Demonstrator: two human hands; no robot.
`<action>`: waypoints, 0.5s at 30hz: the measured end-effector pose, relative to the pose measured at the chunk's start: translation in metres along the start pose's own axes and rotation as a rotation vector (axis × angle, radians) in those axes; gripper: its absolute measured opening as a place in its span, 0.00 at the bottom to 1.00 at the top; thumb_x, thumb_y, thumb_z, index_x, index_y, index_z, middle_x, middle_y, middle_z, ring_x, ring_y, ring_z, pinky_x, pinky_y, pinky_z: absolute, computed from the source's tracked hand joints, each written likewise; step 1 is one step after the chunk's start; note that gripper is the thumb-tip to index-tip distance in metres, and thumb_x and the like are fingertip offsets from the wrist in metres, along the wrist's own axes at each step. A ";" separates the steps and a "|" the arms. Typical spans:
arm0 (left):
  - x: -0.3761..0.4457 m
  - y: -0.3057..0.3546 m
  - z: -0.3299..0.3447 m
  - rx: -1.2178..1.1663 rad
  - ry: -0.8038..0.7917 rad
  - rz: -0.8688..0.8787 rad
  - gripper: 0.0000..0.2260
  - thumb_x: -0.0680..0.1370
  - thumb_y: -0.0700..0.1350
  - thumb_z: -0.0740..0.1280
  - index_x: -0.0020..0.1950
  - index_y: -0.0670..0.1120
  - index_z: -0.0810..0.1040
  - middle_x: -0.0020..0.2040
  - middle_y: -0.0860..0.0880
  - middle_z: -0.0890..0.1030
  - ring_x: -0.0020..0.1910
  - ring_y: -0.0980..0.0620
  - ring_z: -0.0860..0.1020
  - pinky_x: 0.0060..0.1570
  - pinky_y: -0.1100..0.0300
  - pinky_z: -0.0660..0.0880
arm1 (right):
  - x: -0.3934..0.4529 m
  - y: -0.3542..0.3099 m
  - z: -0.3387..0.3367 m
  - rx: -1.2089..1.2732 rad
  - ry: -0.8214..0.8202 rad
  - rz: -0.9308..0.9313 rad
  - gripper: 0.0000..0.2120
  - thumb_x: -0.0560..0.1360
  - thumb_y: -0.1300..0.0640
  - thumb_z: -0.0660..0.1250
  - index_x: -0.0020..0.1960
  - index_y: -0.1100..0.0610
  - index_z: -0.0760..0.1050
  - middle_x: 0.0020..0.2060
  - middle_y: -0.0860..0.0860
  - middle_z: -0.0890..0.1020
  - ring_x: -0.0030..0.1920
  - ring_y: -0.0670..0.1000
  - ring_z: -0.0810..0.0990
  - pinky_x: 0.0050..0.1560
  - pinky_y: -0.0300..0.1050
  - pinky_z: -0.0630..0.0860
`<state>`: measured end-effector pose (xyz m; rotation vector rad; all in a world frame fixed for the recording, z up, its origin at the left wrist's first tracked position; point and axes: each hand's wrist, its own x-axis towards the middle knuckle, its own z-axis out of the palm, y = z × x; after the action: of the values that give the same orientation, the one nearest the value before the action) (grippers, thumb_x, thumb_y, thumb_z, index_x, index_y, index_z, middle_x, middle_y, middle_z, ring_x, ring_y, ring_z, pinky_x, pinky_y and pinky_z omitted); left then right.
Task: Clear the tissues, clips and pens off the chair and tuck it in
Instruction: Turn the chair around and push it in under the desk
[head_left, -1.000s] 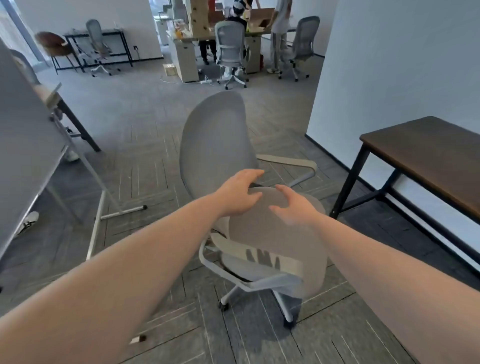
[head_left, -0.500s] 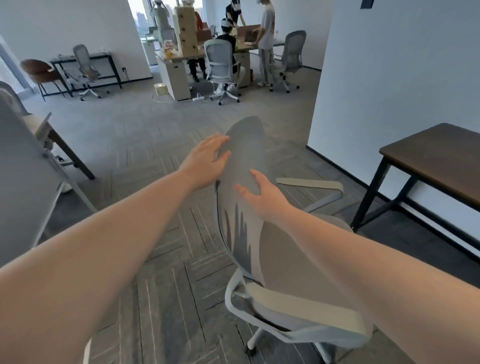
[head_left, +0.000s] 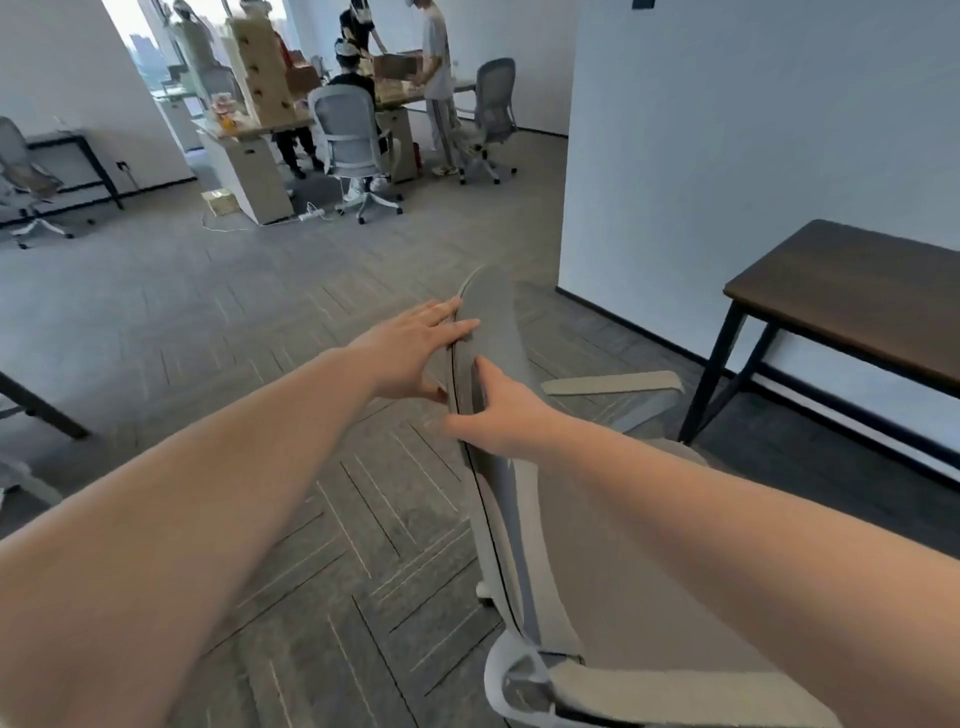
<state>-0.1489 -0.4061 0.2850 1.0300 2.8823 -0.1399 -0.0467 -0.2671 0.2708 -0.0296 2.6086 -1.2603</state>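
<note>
Grey herringbone carpet (head_left: 249, 322) covers the office floor, with a white wall (head_left: 727, 156) and a dark wooden worktop (head_left: 857, 291) at right. Apart from that worktop stands the pale grey office chair (head_left: 493, 322), backrest edge-on, the left hand (head_left: 410, 358) and right hand (head_left: 511, 421) laid straight-fingered on either side of it.

Two hands (head_left: 410, 353), four chairs (head_left: 491, 332), three people (head_left: 435, 57)
</note>
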 end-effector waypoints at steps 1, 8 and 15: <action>0.008 -0.005 -0.001 -0.002 0.012 0.051 0.41 0.70 0.52 0.73 0.77 0.52 0.54 0.79 0.49 0.47 0.78 0.50 0.49 0.75 0.56 0.49 | 0.002 -0.004 0.002 -0.013 0.000 0.027 0.41 0.74 0.49 0.67 0.77 0.57 0.48 0.74 0.55 0.63 0.72 0.56 0.64 0.67 0.47 0.66; 0.041 -0.027 0.005 -0.060 0.135 0.237 0.29 0.69 0.48 0.75 0.68 0.49 0.70 0.77 0.50 0.58 0.75 0.51 0.61 0.68 0.49 0.68 | 0.021 -0.015 0.010 -0.076 0.073 0.139 0.30 0.74 0.56 0.65 0.71 0.60 0.57 0.61 0.58 0.74 0.55 0.57 0.75 0.52 0.49 0.75; 0.068 -0.022 -0.002 -0.053 0.133 0.353 0.23 0.66 0.46 0.77 0.59 0.47 0.76 0.75 0.50 0.64 0.76 0.51 0.58 0.65 0.49 0.71 | 0.026 -0.011 0.001 -0.035 0.091 0.171 0.21 0.75 0.60 0.63 0.64 0.61 0.60 0.47 0.56 0.73 0.43 0.54 0.73 0.32 0.43 0.69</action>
<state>-0.2152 -0.3804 0.2812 1.5675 2.7390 0.0287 -0.0730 -0.2782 0.2730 0.2451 2.6438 -1.1826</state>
